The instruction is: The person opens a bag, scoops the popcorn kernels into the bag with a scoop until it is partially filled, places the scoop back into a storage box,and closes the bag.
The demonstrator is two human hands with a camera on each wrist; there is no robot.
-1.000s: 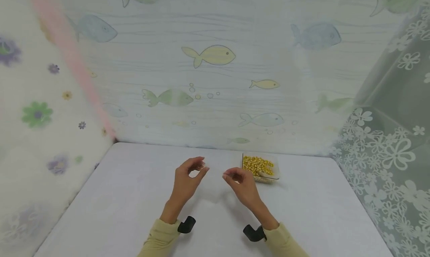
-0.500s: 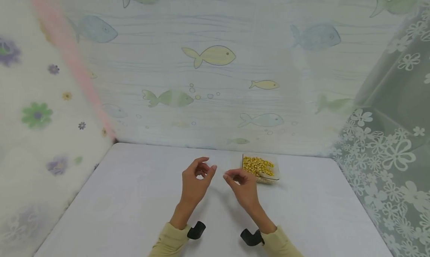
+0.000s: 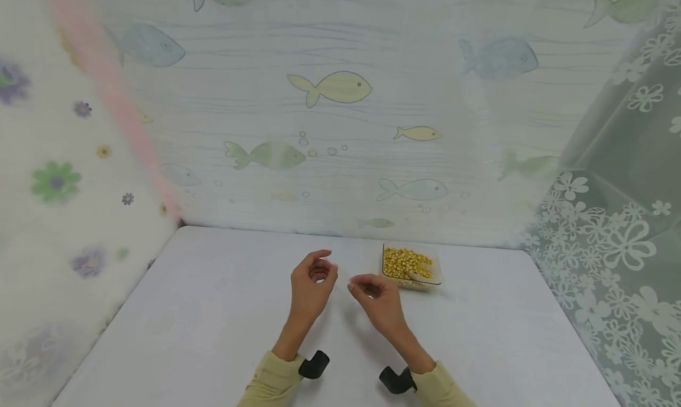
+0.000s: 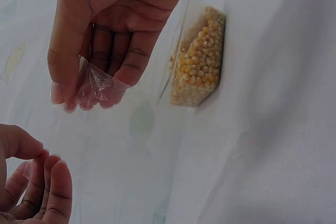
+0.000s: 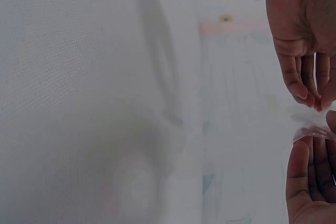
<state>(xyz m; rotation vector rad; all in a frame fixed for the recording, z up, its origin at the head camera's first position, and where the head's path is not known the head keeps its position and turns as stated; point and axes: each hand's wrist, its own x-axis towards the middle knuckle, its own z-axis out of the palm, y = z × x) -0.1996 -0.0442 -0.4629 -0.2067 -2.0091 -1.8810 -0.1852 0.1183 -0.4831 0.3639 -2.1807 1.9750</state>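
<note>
Left of the corn box (image 3: 435, 271), right hand (image 3: 379, 305) pinches clear film (image 4: 97, 81); across narrow gap, left hand (image 3: 310, 287) curls, its grip unclear.

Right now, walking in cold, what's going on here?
A person is handling a thin, clear plastic film above a white table. The right hand pinches it; the left hand is close by with its fingers curled, though whether it holds the film too is hard to tell. Beyond the right hand, a clear container of yellow kernels, seemingly corn, rests on the table.
</note>
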